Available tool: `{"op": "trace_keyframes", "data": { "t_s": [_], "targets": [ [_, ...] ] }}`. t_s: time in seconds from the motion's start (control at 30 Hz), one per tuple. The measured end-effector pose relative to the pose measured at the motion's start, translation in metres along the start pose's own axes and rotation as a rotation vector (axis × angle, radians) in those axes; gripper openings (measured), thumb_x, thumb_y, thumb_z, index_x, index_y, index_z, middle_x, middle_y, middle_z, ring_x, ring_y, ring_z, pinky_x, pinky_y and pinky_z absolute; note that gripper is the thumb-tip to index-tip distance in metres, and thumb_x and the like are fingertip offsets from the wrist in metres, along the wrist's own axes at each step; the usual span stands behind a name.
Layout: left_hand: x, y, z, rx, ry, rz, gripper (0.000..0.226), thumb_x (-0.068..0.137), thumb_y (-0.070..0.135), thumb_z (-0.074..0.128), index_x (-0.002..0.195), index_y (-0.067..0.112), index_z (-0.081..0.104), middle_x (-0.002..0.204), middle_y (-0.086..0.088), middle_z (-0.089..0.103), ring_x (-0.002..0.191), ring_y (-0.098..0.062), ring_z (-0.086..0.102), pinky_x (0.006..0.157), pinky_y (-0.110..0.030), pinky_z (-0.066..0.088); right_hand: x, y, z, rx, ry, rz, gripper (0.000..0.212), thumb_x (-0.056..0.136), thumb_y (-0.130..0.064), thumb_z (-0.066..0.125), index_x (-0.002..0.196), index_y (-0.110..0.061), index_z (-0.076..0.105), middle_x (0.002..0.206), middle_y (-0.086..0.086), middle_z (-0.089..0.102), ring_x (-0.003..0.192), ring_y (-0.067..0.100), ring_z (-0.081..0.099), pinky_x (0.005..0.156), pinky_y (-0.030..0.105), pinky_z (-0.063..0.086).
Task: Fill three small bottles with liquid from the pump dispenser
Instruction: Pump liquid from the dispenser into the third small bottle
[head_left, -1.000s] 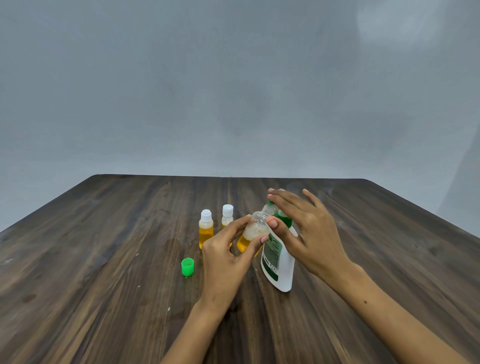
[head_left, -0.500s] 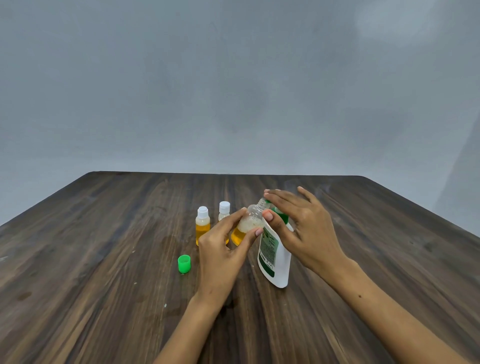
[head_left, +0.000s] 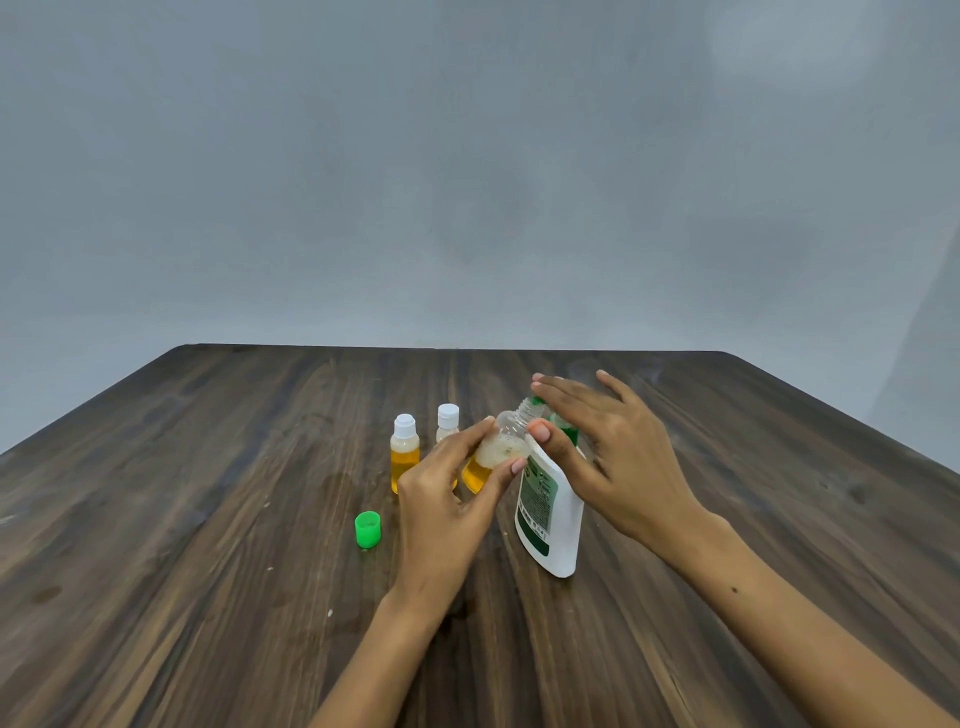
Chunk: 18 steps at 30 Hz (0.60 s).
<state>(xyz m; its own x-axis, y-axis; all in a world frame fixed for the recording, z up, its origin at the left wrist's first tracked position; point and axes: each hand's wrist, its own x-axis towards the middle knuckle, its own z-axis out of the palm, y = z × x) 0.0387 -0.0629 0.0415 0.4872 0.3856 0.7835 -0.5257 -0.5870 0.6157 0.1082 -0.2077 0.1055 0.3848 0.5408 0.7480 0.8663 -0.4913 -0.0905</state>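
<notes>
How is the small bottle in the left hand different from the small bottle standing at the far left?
The held bottle has no cap; the left standing bottle wears a white cap. The held bottle is tilted toward the pump dispenser; the left standing bottle is upright on the table. The left hand grips the held bottle; nothing touches the other. Both are clear and hold yellow liquid.

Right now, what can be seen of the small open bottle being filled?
The open bottle is small, clear plastic, uncapped, with a threaded neck. It is tilted, its mouth toward the green pump nozzle of the white dispenser. Amber liquid fills its lower part, with pale foam above. The left hand pinches it off the table; the right hand's thumb sits at its shoulder.
</notes>
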Motion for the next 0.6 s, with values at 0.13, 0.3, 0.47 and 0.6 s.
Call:
{"op": "trace_keyframes", "data": {
  "t_s": [0.13,0.3,0.47,0.6],
  "targets": [
    [-0.001,-0.002,-0.001,0.006,-0.003,-0.004,0.041,0.078,0.027,0.077,0.116,0.019,0.067,0.108,0.021,0.066,0.104,0.005,0.064,0.086,-0.015,0.051,0.002,0.000,0.000,0.020,0.011,-0.001,0.073,0.094,-0.064,0.018,0.124,-0.014,0.062,0.128,-0.001,0.060,0.120,0.007,0.053,0.111,0.037,0.027],
    [-0.001,-0.002,-0.001,0.009,-0.002,-0.012,0.041,0.078,0.029,0.076,0.116,0.015,0.068,0.108,0.019,0.067,0.103,0.005,0.064,0.086,-0.014,0.051,-0.003,0.003,0.005,0.058,0.026,0.000,0.069,0.096,-0.061,0.019,0.120,-0.016,0.065,0.124,-0.003,0.063,0.117,0.007,0.055,0.110,0.037,0.030],
    [-0.001,-0.002,-0.001,0.005,0.011,-0.020,0.041,0.077,0.032,0.075,0.116,0.019,0.067,0.108,0.022,0.065,0.103,0.006,0.063,0.086,-0.012,0.050,0.003,0.004,0.003,0.087,0.058,0.000,0.069,0.098,-0.057,0.015,0.116,-0.015,0.067,0.122,-0.004,0.064,0.118,0.005,0.055,0.110,0.039,0.029],
    [-0.001,-0.003,-0.001,0.003,0.001,-0.027,0.043,0.078,0.031,0.075,0.117,0.015,0.068,0.108,0.015,0.070,0.103,0.004,0.064,0.087,-0.017,0.052,-0.005,0.005,0.009,0.147,0.100,0.015,0.065,0.100,-0.051,0.015,0.111,-0.017,0.069,0.117,-0.005,0.066,0.114,0.003,0.056,0.108,0.040,0.032]
  ]
}}
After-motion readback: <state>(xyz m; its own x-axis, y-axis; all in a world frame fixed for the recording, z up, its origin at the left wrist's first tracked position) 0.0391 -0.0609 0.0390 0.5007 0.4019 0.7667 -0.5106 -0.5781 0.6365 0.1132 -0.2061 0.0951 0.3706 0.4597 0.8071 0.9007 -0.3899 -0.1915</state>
